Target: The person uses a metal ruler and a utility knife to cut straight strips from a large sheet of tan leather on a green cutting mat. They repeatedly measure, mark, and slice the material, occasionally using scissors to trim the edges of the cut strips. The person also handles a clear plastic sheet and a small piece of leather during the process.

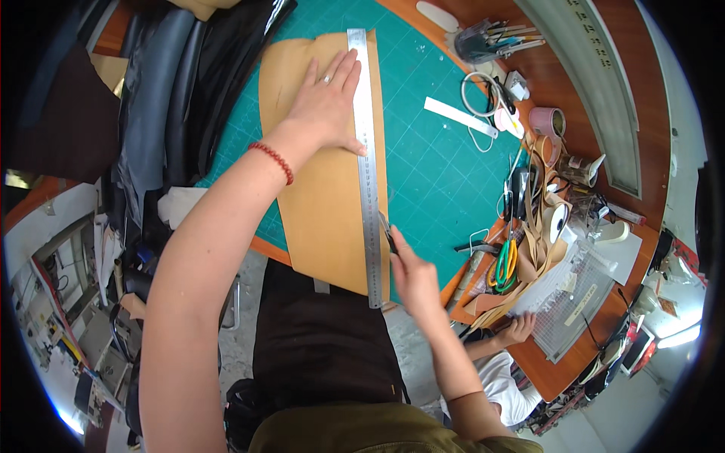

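Observation:
A long tan sheet of leather [325, 196] lies over the green cutting mat [430, 174], its near end overhanging the front edge. Along its right side runs a steel ruler [368, 196], with a narrow strip of the sheet showing beyond it. My left hand [325, 102] lies flat with fingers spread, pressing on the sheet and the ruler's left edge. My right hand [414, 279] is closed around a slim cutting knife [388, 232], most of its handle hidden by the fingers. The knife's tip meets the sheet close beside the ruler's right edge.
A short white ruler [461, 117] lies on the mat. Rolled dark material [162, 98] is stacked at left. Scissors [504, 264], leather scraps [540, 253] and a spool [557, 220] crowd the right. Another person's hand [517, 330] rests at the table's edge at lower right.

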Tool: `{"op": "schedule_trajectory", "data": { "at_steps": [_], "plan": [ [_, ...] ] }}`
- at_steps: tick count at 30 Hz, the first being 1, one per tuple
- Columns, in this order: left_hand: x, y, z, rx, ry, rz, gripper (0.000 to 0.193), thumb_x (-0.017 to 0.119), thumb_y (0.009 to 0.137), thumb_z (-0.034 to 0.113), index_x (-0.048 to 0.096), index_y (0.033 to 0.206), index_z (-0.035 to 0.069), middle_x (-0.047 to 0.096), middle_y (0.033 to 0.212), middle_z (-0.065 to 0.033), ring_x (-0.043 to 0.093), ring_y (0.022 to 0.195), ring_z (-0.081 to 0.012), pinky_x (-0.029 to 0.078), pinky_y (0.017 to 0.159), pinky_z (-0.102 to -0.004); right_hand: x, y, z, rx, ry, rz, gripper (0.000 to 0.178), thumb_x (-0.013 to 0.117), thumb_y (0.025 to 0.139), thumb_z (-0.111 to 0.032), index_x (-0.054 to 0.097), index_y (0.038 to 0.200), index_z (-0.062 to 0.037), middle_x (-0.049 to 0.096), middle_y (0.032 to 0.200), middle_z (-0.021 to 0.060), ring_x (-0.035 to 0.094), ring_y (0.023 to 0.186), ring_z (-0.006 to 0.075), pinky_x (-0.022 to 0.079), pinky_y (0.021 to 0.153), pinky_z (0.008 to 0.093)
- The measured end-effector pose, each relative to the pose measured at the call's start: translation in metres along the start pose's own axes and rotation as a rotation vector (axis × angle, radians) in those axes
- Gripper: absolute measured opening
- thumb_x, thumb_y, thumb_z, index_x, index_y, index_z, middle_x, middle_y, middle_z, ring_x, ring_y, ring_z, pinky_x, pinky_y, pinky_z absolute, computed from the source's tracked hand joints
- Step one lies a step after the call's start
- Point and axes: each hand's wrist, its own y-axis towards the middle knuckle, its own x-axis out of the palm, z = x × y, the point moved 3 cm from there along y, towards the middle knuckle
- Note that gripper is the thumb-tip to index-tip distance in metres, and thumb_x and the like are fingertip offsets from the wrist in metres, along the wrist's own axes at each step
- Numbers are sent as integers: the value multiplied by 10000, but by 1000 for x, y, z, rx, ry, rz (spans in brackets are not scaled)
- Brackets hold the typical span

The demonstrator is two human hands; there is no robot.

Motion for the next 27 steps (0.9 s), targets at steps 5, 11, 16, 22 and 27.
{"op": "schedule_trajectory", "data": {
  "at_steps": [5,11,16,22,27],
  "plan": [
    [21,-34,-8,71,-247,281,1227,803,652,677,304,1509,-44,264,1606,-178,192,1524,-298,104,1249,-526,-57,78,9,256,295,7,291,543,1016,-113,545,1294,-26,584,683,36,526,577,93,444,549,271],
    [36,-33,7,-67,-375,463,842,823,725,455,448,1356,42,401,1453,-164,344,1429,-336,168,1205,-599,-6,233,-9,8,268,388,367,670,847,-76,549,1176,34,645,1059,238,649,1002,399,516,856,447],
    [28,-34,9,-90,-344,523,717,746,732,236,457,1365,63,409,1454,-154,323,1449,-344,150,1208,-611,0,295,-20,212,195,168,176,702,788,-179,695,878,-28,705,746,155,699,715,349,548,698,456],
    [33,-35,-1,-79,-465,581,724,723,727,165,428,1378,47,430,1445,-142,322,1454,-355,139,1219,-600,-1,289,-28,104,196,255,157,703,779,-167,671,839,-26,703,785,158,699,745,352,537,683,444],
    [38,-34,1,-108,-487,604,742,737,767,216,399,1402,37,453,1425,-147,345,1447,-328,147,1225,-591,7,305,-32,11,123,235,190,711,782,-174,664,887,-23,693,812,171,684,738,363,525,678,457]
  ]
}}
